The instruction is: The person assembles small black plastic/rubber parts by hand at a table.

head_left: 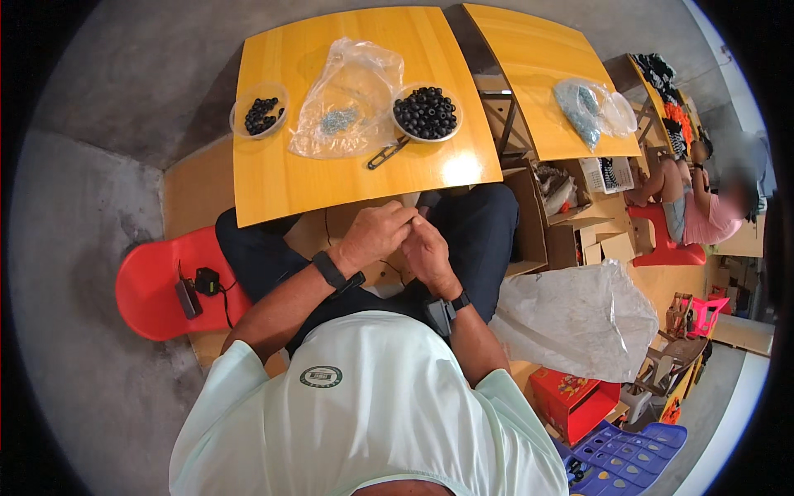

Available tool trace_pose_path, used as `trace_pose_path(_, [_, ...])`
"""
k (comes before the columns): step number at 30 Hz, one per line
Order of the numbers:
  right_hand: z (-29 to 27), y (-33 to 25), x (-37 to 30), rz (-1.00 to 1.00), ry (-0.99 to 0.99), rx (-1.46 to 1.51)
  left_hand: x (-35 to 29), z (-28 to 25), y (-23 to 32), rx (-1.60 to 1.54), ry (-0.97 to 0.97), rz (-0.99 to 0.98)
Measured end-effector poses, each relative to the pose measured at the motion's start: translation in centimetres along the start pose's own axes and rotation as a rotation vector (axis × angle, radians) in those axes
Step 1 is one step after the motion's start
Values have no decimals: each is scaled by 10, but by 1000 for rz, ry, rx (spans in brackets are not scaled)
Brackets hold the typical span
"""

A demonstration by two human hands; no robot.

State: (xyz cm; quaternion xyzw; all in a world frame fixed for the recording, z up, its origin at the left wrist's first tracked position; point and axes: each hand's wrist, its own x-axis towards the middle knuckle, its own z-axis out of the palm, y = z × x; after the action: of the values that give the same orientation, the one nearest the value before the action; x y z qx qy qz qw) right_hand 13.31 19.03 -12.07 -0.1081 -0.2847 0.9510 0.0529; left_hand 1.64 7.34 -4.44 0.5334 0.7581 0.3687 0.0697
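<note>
My left hand (376,236) and my right hand (428,250) meet above my lap, just in front of the yellow table's near edge. Fingers of both are closed in a pinch, their tips touching; whatever they hold is too small or hidden to make out. On the table (331,186), a white bowl (433,139) is heaped with black round pieces (425,112). Left of it lies a clear plastic bag (351,78) with small silvery pieces (338,121). A clear tub (240,124) at the left holds fewer black pieces (263,116). Black thread snips (387,155) lie near the white bowl.
A red stool (149,289) at my left carries a black device and cable. To the right stand a second yellow table (538,50), open cardboard boxes (529,219), a whitish plastic sack (579,318) and a red box (571,401). Another person (711,217) sits at the far right.
</note>
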Motion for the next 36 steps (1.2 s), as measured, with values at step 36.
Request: trace_pose_path(36, [47, -14, 11, -19, 14, -795, 3, -12, -12, -444, 111, -251])
